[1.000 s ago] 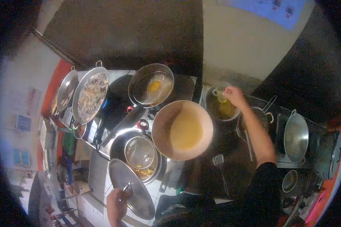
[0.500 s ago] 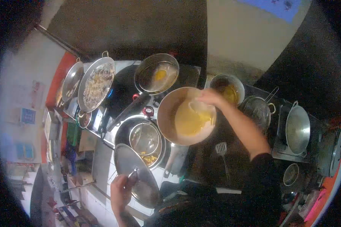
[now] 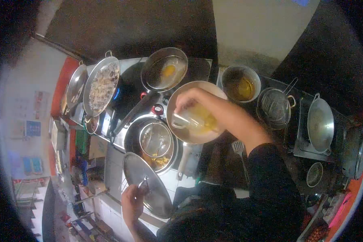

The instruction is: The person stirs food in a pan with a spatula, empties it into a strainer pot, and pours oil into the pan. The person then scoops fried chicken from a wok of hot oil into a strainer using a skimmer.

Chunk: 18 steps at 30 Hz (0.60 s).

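Yellow liquid [image 3: 207, 124]: sitting in the cream-walled pot [image 3: 213, 89], directly below the right hand [image 3: 186, 99].
Clear cup [image 3: 191, 122]: hanging inside the pot's rim, the right hand gripping its handle; blurring is hiding its exact tilt.
Steel lid [image 3: 155, 195]: leaning tilted, the left hand [image 3: 132, 199] clasping its handle.
Good handling: probably turning the wrist slowly, holding the cup low, avoiding splashes.
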Each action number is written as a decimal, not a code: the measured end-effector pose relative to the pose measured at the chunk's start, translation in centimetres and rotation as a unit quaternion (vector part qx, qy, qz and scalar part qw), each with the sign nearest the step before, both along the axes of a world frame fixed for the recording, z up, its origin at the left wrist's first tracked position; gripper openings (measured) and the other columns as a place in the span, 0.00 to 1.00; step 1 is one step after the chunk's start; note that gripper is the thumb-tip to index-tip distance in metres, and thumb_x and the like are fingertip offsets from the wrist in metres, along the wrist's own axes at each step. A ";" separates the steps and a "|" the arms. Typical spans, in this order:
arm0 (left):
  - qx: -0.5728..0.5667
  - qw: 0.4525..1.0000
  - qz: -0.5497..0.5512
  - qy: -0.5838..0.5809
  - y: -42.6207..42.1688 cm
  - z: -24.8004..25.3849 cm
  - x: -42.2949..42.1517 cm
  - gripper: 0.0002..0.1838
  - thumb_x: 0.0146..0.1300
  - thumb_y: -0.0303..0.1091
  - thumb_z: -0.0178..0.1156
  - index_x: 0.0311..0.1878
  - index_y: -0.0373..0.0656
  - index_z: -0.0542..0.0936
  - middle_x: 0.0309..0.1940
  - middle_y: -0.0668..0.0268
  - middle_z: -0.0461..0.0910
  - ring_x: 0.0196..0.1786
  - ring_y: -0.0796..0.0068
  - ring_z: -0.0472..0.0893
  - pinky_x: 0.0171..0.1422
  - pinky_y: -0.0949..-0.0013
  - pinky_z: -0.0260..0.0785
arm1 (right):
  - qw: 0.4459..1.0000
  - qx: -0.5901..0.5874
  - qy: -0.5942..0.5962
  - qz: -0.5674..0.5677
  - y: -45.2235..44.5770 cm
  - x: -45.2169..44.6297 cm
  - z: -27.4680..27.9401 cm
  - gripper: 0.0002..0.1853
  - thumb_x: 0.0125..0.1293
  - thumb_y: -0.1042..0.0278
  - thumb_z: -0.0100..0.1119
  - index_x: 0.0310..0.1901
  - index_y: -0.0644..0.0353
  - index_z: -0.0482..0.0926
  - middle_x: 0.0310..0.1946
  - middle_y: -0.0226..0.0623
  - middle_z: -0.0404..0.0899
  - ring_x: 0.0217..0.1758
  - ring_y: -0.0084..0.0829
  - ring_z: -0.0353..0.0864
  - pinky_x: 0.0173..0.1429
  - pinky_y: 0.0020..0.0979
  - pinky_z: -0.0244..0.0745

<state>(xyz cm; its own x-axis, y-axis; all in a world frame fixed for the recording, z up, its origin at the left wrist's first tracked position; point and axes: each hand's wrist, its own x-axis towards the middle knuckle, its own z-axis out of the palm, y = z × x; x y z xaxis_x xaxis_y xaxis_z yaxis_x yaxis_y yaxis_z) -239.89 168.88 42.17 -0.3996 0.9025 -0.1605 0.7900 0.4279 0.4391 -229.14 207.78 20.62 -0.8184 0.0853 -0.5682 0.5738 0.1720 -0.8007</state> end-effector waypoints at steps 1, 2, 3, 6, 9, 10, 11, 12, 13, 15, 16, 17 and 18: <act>-0.001 1.000 0.000 0.000 0.1 0.0 0.1 0.05 0.50 0.22 0.56 0.22 0.35 0.70 0.18 0.58 0.69 0.23 0.62 0.71 0.28 0.67 0.62 | 0.996 -0.067 -0.062 -0.007 -0.6 0.3 1.0 0.17 0.53 0.51 0.60 0.30 0.58 0.79 0.23 0.32 0.75 0.26 0.26 0.72 0.33 0.33 0.67; 0.005 1.000 0.000 -0.009 0.2 0.0 0.2 0.06 0.49 0.22 0.57 0.22 0.35 0.69 0.18 0.58 0.69 0.23 0.62 0.70 0.28 0.67 0.61 | 0.992 -0.106 -0.060 -0.009 -1.2 0.8 1.4 0.15 0.53 0.50 0.60 0.24 0.53 0.76 0.19 0.29 0.70 0.21 0.23 0.67 0.29 0.30 0.64; 0.012 1.000 0.000 -0.018 0.4 0.0 0.4 0.08 0.48 0.23 0.58 0.21 0.35 0.69 0.18 0.58 0.69 0.22 0.62 0.70 0.28 0.66 0.61 | 0.993 -0.106 -0.059 -0.009 -1.4 1.5 1.8 0.15 0.53 0.50 0.60 0.24 0.53 0.76 0.19 0.29 0.70 0.21 0.23 0.67 0.29 0.30 0.64; -0.002 1.000 -0.009 0.023 1.2 0.5 1.0 0.08 0.48 0.24 0.58 0.21 0.35 0.68 0.17 0.58 0.68 0.23 0.60 0.70 0.28 0.66 0.61 | 0.978 -0.138 -0.136 -0.073 -1.8 4.6 3.1 0.17 0.55 0.48 0.56 0.18 0.50 0.70 0.13 0.24 0.64 0.17 0.20 0.63 0.24 0.27 0.59; -0.024 0.999 -0.015 0.043 0.7 -0.6 -0.1 0.08 0.48 0.24 0.58 0.21 0.36 0.69 0.17 0.58 0.68 0.23 0.58 0.70 0.28 0.65 0.61 | 0.982 -0.142 -0.089 -0.085 -0.4 7.3 -0.1 0.16 0.58 0.50 0.53 0.18 0.49 0.70 0.11 0.22 0.60 0.14 0.18 0.58 0.18 0.23 0.54; -0.026 0.999 -0.017 0.042 1.0 -0.4 0.0 0.08 0.48 0.24 0.58 0.21 0.36 0.69 0.17 0.58 0.68 0.23 0.58 0.70 0.28 0.65 0.61 | 0.982 -0.112 -0.091 -0.126 -0.4 8.3 -0.5 0.15 0.59 0.54 0.52 0.18 0.50 0.70 0.09 0.20 0.57 0.12 0.15 0.55 0.14 0.22 0.49; -0.020 0.998 -0.029 0.043 1.6 -0.1 0.3 0.08 0.48 0.25 0.59 0.22 0.36 0.69 0.17 0.58 0.67 0.23 0.58 0.69 0.28 0.64 0.60 | 0.981 -0.112 -0.091 -0.127 -0.4 9.6 0.0 0.15 0.59 0.54 0.52 0.18 0.50 0.70 0.09 0.20 0.57 0.12 0.15 0.55 0.14 0.22 0.49; -0.014 0.998 -0.042 0.043 2.1 0.1 0.4 0.08 0.48 0.25 0.59 0.22 0.36 0.69 0.18 0.58 0.67 0.23 0.57 0.69 0.28 0.64 0.60 | 0.980 -0.117 -0.028 -0.159 -0.1 11.1 0.6 0.13 0.58 0.56 0.53 0.20 0.50 0.71 0.10 0.20 0.58 0.12 0.15 0.56 0.13 0.22 0.49; -0.014 0.998 -0.044 0.043 2.3 -0.1 0.4 0.08 0.48 0.25 0.59 0.22 0.36 0.69 0.18 0.58 0.67 0.23 0.57 0.69 0.28 0.64 0.60 | 0.974 -0.120 0.035 -0.189 0.0 12.7 1.4 0.11 0.58 0.58 0.54 0.22 0.51 0.72 0.12 0.20 0.60 0.13 0.14 0.56 0.12 0.21 0.50; -0.015 0.998 -0.042 0.036 2.8 -0.5 0.2 0.08 0.48 0.26 0.59 0.22 0.36 0.69 0.19 0.56 0.67 0.24 0.57 0.70 0.28 0.63 0.60 | 0.915 -0.174 0.150 -0.333 0.3 16.5 1.8 0.09 0.57 0.59 0.55 0.25 0.52 0.71 0.15 0.19 0.61 0.14 0.13 0.56 0.13 0.16 0.47; -0.016 0.998 -0.043 0.035 3.2 -0.4 0.3 0.08 0.48 0.26 0.59 0.22 0.36 0.69 0.19 0.56 0.67 0.24 0.57 0.70 0.28 0.63 0.60 | 0.896 -0.137 0.144 -0.397 0.4 18.3 3.2 0.09 0.57 0.59 0.55 0.26 0.53 0.71 0.17 0.20 0.62 0.14 0.12 0.56 0.13 0.15 0.45; -0.014 0.999 -0.043 0.030 4.0 -0.1 0.5 0.08 0.48 0.27 0.59 0.22 0.36 0.70 0.20 0.56 0.68 0.25 0.56 0.70 0.28 0.62 0.61 | 0.872 -0.100 0.137 -0.460 0.6 20.1 4.4 0.09 0.57 0.59 0.55 0.28 0.53 0.71 0.18 0.20 0.62 0.15 0.12 0.55 0.13 0.13 0.44; -0.011 0.999 -0.044 0.026 4.8 -0.1 0.8 0.08 0.49 0.27 0.59 0.23 0.36 0.70 0.20 0.56 0.69 0.26 0.55 0.71 0.29 0.61 0.61 | 0.836 -0.081 0.156 -0.521 1.5 22.0 3.3 0.09 0.57 0.59 0.55 0.28 0.53 0.71 0.17 0.20 0.61 0.15 0.12 0.55 0.13 0.14 0.45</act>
<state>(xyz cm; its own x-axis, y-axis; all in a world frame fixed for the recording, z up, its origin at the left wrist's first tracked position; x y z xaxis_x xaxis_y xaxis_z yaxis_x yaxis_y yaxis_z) -239.08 173.67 42.10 -0.3271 0.9309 -0.1626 0.8466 0.3652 0.3872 -207.09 209.24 23.94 -0.4592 0.7863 -0.4135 0.1036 -0.4149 -0.9040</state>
